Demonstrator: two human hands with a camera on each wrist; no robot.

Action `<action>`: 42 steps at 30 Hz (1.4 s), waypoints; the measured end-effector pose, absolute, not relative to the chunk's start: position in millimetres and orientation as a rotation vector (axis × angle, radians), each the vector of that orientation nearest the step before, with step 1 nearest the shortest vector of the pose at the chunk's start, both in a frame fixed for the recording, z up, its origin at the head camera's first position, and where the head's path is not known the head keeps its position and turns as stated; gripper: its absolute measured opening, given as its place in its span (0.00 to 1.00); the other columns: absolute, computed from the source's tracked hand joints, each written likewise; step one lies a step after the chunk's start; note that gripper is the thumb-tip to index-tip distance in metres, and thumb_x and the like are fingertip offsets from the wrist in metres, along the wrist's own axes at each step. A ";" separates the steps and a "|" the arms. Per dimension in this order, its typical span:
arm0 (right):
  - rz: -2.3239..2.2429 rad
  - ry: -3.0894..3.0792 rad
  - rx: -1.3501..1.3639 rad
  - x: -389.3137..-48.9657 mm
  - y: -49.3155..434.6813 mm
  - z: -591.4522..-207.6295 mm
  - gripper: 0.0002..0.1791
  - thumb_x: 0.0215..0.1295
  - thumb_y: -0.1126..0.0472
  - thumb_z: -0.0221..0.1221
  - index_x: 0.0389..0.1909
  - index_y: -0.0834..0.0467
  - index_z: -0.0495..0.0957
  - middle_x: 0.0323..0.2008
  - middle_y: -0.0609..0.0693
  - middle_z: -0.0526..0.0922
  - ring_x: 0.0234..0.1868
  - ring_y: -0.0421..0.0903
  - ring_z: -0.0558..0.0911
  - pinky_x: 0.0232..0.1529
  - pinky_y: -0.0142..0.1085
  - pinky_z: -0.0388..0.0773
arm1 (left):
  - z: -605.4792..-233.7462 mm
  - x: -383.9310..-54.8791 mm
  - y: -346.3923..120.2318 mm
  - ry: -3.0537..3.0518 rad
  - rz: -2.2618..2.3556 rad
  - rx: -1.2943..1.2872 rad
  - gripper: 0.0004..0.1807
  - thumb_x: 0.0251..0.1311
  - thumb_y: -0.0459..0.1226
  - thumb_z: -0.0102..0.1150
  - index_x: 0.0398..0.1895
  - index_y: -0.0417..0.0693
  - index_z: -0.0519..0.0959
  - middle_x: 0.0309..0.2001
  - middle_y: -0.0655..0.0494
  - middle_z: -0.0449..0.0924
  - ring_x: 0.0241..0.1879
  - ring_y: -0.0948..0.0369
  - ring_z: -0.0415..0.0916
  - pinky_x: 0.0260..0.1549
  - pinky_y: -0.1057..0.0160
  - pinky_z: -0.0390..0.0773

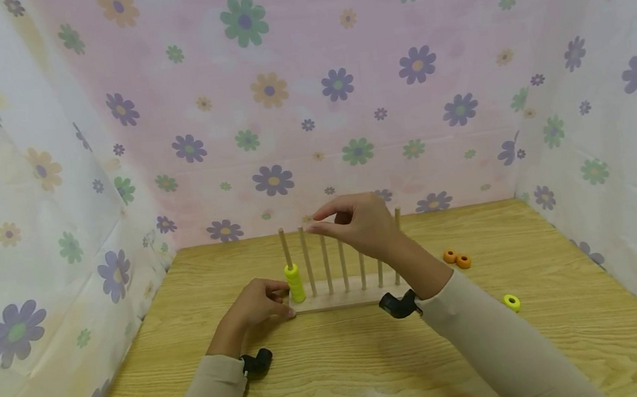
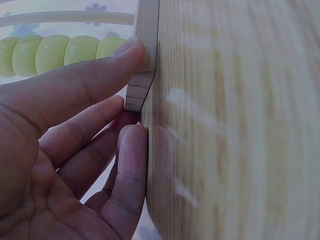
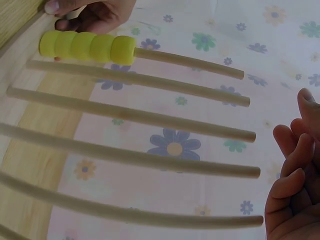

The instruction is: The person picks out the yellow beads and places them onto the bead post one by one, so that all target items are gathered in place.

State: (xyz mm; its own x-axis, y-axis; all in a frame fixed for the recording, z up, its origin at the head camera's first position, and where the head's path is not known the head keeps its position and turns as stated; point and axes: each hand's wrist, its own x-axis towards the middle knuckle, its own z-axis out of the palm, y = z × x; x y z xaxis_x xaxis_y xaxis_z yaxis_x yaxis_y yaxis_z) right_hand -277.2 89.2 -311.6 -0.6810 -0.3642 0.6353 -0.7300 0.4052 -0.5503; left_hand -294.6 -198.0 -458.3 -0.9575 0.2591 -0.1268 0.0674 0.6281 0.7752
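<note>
A wooden peg rack [image 1: 336, 301] stands on the table, its upright pegs in a row along a pale base. Several yellow rings [image 1: 295, 284] are stacked on the leftmost peg, whose upper part is bare. My left hand [image 1: 256, 304] holds the left end of the base; in the left wrist view the thumb [image 2: 131, 50] presses on it beside the rings, with the other fingers around its end. My right hand [image 1: 365, 222] is raised near the peg tops, fingers loosely bent, thumb and forefinger apart. Between its fingertips [image 3: 299, 175] nothing shows in the right wrist view.
Two orange rings [image 1: 464, 262] lie side by side on the table, right of the rack. Nearer the front, a loose yellow ring [image 1: 514, 308] lies on the wooden table [image 1: 327, 381]. Flowered cloth [image 1: 296, 103] hangs behind and along both sides.
</note>
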 end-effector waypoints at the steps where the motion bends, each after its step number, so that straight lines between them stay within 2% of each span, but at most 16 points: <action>1: 1.190 -2.251 0.938 -275.9 92.1 -312.1 0.10 0.65 0.46 0.71 0.41 0.46 0.92 0.29 0.39 0.87 0.16 0.41 0.73 0.19 0.34 0.71 | -458.5 -294.6 -198.0 2.625 1.234 0.266 0.30 0.47 0.38 0.84 0.58 0.56 0.87 0.47 0.58 0.86 0.44 0.60 0.79 0.49 0.54 0.81; 4: 1.182 -2.246 0.938 -273.2 101.1 -314.0 0.10 0.65 0.47 0.71 0.41 0.46 0.92 0.30 0.39 0.87 0.17 0.40 0.72 0.19 0.34 0.71 | -458.9 -294.5 -197.9 2.624 1.236 0.270 0.31 0.47 0.38 0.84 0.59 0.56 0.86 0.49 0.58 0.86 0.45 0.60 0.80 0.50 0.53 0.81; 11: 1.161 -2.218 0.934 -270.4 119.1 -320.1 0.08 0.63 0.48 0.72 0.40 0.45 0.92 0.23 0.38 0.84 0.16 0.39 0.71 0.19 0.33 0.69 | -459.5 -295.3 -198.2 2.610 1.252 0.292 0.31 0.47 0.38 0.84 0.59 0.54 0.86 0.49 0.58 0.86 0.45 0.59 0.78 0.48 0.55 0.81; 15: 1.169 -2.250 0.912 -266.5 128.6 -326.2 0.08 0.63 0.48 0.73 0.41 0.44 0.91 0.25 0.40 0.86 0.16 0.40 0.71 0.19 0.34 0.69 | -459.3 -295.7 -198.0 2.608 1.245 0.308 0.32 0.48 0.37 0.83 0.60 0.53 0.86 0.46 0.56 0.85 0.41 0.59 0.76 0.42 0.59 0.79; 18: 1.180 -2.283 0.883 -262.7 136.2 -332.6 0.09 0.63 0.48 0.73 0.42 0.42 0.91 0.27 0.38 0.87 0.17 0.40 0.73 0.19 0.34 0.71 | -458.5 -295.8 -197.4 2.596 1.255 0.317 0.32 0.48 0.37 0.83 0.61 0.52 0.85 0.44 0.54 0.85 0.39 0.58 0.75 0.39 0.60 0.76; 22: 1.160 -2.304 0.846 -258.9 146.3 -342.3 0.10 0.62 0.48 0.73 0.43 0.40 0.91 0.26 0.35 0.85 0.17 0.39 0.73 0.19 0.34 0.71 | -457.1 -295.9 -197.0 2.590 1.268 0.319 0.32 0.48 0.37 0.83 0.60 0.53 0.85 0.45 0.55 0.85 0.40 0.58 0.75 0.40 0.60 0.77; 28: 1.174 -2.310 0.839 -256.2 162.2 -355.2 0.09 0.61 0.52 0.75 0.42 0.43 0.91 0.27 0.40 0.86 0.20 0.41 0.74 0.22 0.34 0.73 | -455.3 -295.9 -198.3 2.607 1.254 0.310 0.32 0.49 0.37 0.83 0.61 0.53 0.85 0.47 0.57 0.85 0.42 0.59 0.77 0.43 0.59 0.79; 38: 1.212 -2.389 0.766 -252.6 188.0 -372.3 0.10 0.63 0.51 0.73 0.45 0.43 0.90 0.33 0.40 0.87 0.24 0.42 0.78 0.24 0.35 0.76 | -454.4 -297.5 -198.6 2.592 1.261 0.314 0.31 0.49 0.37 0.82 0.61 0.52 0.85 0.38 0.55 0.83 0.36 0.58 0.73 0.36 0.60 0.73; 42: 1.194 -2.437 0.745 -248.9 197.3 -381.5 0.10 0.63 0.49 0.73 0.45 0.41 0.90 0.38 0.38 0.88 0.26 0.41 0.80 0.27 0.36 0.79 | -455.1 -295.4 -198.1 2.599 1.245 0.291 0.32 0.48 0.37 0.83 0.61 0.53 0.85 0.40 0.56 0.84 0.37 0.59 0.75 0.38 0.61 0.75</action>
State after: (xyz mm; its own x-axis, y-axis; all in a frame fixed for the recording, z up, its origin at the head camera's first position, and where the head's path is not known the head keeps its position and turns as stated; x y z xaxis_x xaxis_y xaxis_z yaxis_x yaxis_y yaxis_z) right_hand -248.9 197.3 -381.5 -0.8104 -0.3099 0.4971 -0.5828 0.5131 -0.6302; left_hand -295.4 -198.1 -455.1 -0.9504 0.2816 -0.1322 0.0734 0.6160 0.7843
